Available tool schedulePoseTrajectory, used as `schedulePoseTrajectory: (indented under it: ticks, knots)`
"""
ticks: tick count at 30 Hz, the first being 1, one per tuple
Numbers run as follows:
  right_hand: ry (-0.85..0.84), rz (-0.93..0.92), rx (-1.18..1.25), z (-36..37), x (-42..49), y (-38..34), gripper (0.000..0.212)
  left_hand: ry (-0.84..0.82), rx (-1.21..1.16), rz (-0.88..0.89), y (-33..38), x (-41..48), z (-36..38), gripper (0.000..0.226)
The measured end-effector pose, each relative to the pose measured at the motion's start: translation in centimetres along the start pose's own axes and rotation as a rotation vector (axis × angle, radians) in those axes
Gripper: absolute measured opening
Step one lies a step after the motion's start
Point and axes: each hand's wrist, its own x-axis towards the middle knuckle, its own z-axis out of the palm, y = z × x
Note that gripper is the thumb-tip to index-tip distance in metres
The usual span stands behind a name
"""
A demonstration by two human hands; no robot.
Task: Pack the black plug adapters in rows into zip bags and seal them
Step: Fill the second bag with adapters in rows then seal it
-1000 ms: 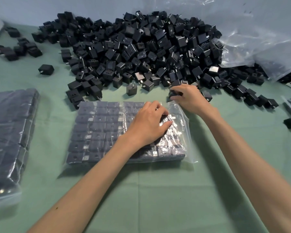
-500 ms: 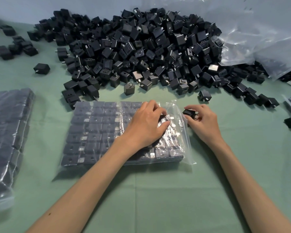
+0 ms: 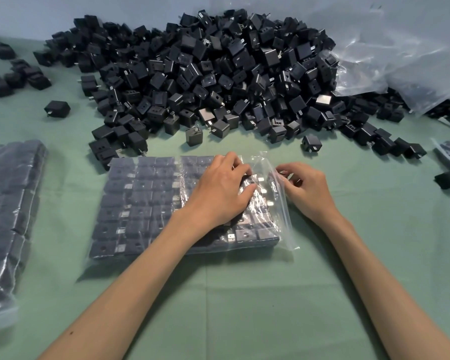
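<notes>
We see matt black plastic adapters point(image 3: 192, 81) with shiny metal prongs, glossy clear plastic zip bag point(image 3: 278, 203), matt green cloth point(image 3: 244, 307).

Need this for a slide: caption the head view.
Left hand rests on rows of black adapters inside the zip bag; right hand at its mouth, loose pile behind.

One left hand point(image 3: 218, 193), one right hand point(image 3: 307, 188), one adapter heap point(image 3: 205, 74), two filled zip bags point(image 3: 140, 203).
</notes>
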Motion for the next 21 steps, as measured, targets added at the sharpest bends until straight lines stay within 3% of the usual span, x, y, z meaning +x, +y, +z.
schedulePoseTrajectory:
  ticks: [8, 12, 16, 21]
  knots:
    - [-0.026, 0.021, 0.016, -0.1, -0.07, -0.2, 0.018, -0.009, 0.004, 0.003, -0.13, 0.08, 0.04, 0.038]
    - [-0.023, 0.069, 0.152, -0.23, -0.14, -0.24, 0.02, -0.006, 0.002, 0.018, -0.04, -0.09, 0.09, 0.038]
    - [-0.015, 0.112, 0.226, 0.04, -0.19, -0.32, 0.039, 0.023, -0.008, 0.019, 0.0, -0.28, 0.19, 0.035]
    - [-0.056, 0.173, 0.364, -0.02, -0.14, -0.74, 0.035, 0.03, -0.005, 0.026, 0.02, -0.34, 0.24, 0.035]
